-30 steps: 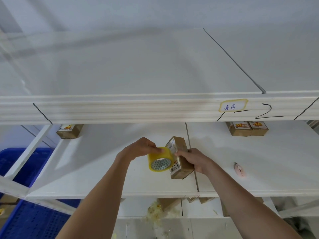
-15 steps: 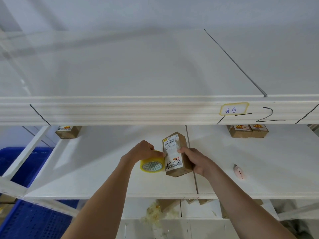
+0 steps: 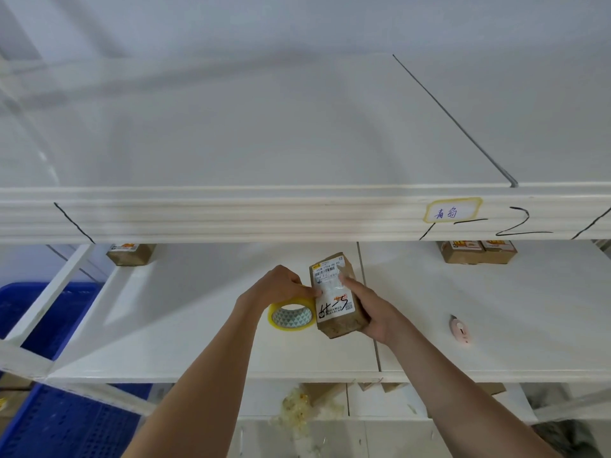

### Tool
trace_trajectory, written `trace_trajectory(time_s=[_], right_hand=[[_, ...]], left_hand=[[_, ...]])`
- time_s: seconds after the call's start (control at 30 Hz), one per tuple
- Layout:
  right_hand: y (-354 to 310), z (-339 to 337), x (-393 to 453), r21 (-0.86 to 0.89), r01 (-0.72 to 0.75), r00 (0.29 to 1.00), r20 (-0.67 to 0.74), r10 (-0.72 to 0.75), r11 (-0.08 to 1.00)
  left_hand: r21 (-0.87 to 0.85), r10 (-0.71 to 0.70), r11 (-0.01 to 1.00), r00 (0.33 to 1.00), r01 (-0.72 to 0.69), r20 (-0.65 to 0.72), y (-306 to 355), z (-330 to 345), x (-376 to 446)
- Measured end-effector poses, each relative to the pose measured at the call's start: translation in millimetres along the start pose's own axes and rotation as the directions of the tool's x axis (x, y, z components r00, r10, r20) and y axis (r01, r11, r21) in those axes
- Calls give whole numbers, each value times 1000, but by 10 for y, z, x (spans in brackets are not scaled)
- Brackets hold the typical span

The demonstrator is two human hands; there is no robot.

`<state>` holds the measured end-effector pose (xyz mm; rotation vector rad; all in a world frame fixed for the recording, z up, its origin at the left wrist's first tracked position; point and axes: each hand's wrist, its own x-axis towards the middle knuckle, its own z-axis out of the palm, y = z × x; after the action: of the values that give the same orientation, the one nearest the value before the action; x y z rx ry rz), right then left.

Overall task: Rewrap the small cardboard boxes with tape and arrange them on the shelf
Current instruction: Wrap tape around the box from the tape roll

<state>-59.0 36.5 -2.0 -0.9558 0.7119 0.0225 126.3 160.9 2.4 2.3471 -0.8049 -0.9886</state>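
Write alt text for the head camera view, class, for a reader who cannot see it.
A person's right hand grips a small labelled cardboard box above a white shelf while the left hand holds a yellow tape roll against it. A pink cutter lies right.

On the shelf [image 3: 185, 342], the tape roll [image 3: 291, 317] lies just left of the box [image 3: 334, 294], cutter [image 3: 459, 328] well right.

The box [image 3: 337, 295] is matt brown cardboard, rough at its end, under a white paper label [image 3: 332, 285] with a glossy film of clear tape. The tape roll [image 3: 291, 315] is shiny yellowish plastic (patterned core inside). The shelf [image 3: 185, 325] looks smooth, white, faintly satin — the cutter [image 3: 459, 329] pale pink plastic.
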Motion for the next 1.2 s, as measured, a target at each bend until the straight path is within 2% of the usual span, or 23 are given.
trace_trajectory(time_s=[0.1, 0.4, 0.53, 0.67, 0.93, 1.2], right_hand=[[-3, 27, 28, -98, -10, 1000, -15, 8, 995], [-4, -10, 100, -233, -59, 995, -87, 39, 971], [59, 159, 218, -316, -70, 970, -243, -9, 946], [97, 180, 222, -348, -58, 960, -278, -44, 936], [-57, 90, 129, -364, -20, 963, -257, -79, 931], [-192, -21, 17, -360, 14, 970, -221, -99, 933]], left_hand=[[69, 26, 997, 1000, -25, -11, -39, 15, 8], [162, 13, 987, 998, -2, -68, -165, 79, 16], [223, 57, 974, 992, -32, -109, -91, 136, -12], [187, 58, 981, 995, -43, -79, -83, 138, -8], [27, 60, 998, 995, -63, 85, -174, -107, -66], [-185, 139, 977, 978, -109, 157, -269, -217, -152]])
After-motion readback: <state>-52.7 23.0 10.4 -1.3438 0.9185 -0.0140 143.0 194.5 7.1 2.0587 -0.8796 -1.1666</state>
